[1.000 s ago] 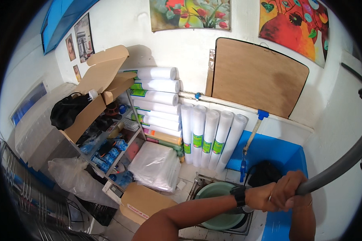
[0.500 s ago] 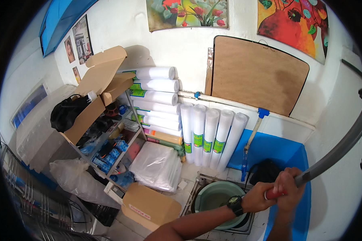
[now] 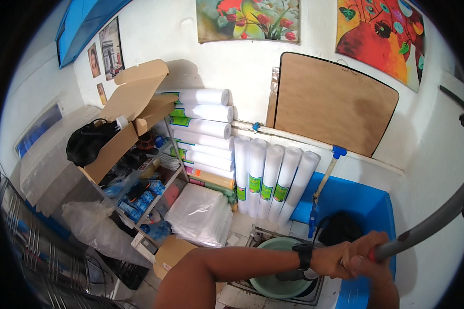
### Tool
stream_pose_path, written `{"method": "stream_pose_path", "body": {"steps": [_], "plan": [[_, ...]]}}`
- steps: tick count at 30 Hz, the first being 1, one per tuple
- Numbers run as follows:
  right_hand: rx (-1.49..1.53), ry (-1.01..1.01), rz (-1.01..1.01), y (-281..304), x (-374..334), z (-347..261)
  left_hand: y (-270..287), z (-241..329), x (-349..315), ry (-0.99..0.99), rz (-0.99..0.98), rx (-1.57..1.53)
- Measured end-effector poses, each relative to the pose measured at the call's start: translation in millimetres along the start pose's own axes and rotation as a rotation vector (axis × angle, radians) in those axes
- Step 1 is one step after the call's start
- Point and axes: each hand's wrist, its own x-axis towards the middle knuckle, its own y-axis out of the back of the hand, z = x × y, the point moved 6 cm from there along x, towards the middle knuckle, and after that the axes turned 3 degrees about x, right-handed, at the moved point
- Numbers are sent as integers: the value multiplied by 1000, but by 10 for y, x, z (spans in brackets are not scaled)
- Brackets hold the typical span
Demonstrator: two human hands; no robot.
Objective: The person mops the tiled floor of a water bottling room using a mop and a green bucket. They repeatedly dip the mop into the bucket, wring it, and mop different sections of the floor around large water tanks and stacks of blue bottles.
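In front of me at the lower right, both my hands are closed round a thick grey pole (image 3: 423, 229) with a red section at its near end. My left hand (image 3: 331, 260), with a dark watch on its wrist, presses against my right hand (image 3: 371, 257). The pole runs from them toward the right edge. Below my left forearm is a green basin (image 3: 279, 293) on a metal frame. A dark grey, tube-like thing (image 3: 294, 276) shows inside the basin, partly hidden by my wrist; I cannot tell whether it belongs to the pole.
A blue tub (image 3: 379, 201) stands at the right, holding a black bundle (image 3: 341, 227). Above it hangs a blue tap (image 3: 312, 216). White rolls (image 3: 258, 177) lean on the wall beside a crowded shelf (image 3: 157, 198). Folded plastic sheeting (image 3: 197, 211) and a cardboard box (image 3: 175, 252) lie leftward.
My left forearm has risen across the basin and now covers more of the box. My hands have come closer together, covering most of the red section. A grey tube-like thing now shows in the basin.
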Motion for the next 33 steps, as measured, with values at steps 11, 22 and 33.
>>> {"method": "stream_pose_path", "body": {"steps": [11,22,33], "plan": [[34,263,381,115,33,440,288,-49,-335,0,640,447],[-15,29,326,105,23,430,208,18,-394,65,554,429],[133,-100,-239,-67,178,116,51,107,-120,28,35,-77]]}}
